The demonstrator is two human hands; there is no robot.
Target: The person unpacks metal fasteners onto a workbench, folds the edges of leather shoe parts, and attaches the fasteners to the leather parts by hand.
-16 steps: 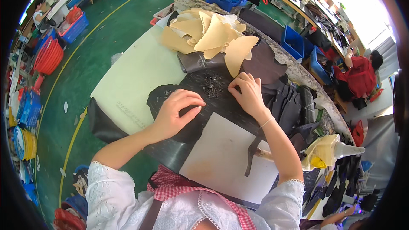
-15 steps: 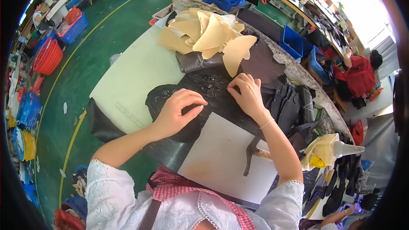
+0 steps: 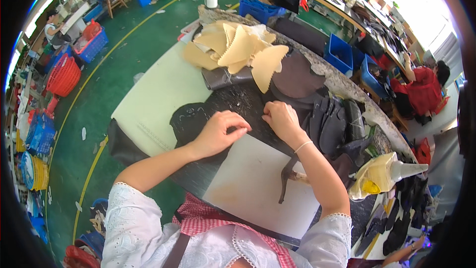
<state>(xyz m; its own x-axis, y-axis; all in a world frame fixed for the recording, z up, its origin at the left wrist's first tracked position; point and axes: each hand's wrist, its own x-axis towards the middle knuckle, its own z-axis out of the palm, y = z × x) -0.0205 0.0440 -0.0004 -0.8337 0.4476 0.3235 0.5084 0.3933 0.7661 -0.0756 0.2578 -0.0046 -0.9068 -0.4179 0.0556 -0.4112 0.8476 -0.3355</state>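
Observation:
My left hand (image 3: 218,131) hovers above a dark leather piece (image 3: 191,119), thumb and index finger pinched together. Anything between those fingertips is too small to make out. Across from it, my right hand (image 3: 282,120) has its fingers curled in to the thumb, and what they may hold is hidden. Between and beyond the hands, thin black scraps (image 3: 239,104) lie scattered on the black work surface. Below them rests a pale board (image 3: 248,173); a dark strip (image 3: 286,178) crosses it beside my right forearm. Black cut pieces (image 3: 327,124) are stacked right of my right hand.
Tan zigzag-edged pieces (image 3: 238,49) are heaped at the back, near a dark brown piece (image 3: 297,75). A pale green sheet (image 3: 158,94) covers the left side. A yellowish bottle with a nozzle (image 3: 377,176) lies at right. People work at tables farther off.
My right hand has drawn back slightly toward me, away from the tan pieces. My left hand has shifted a little right and nearer, its pinch tighter. The view has tilted slightly.

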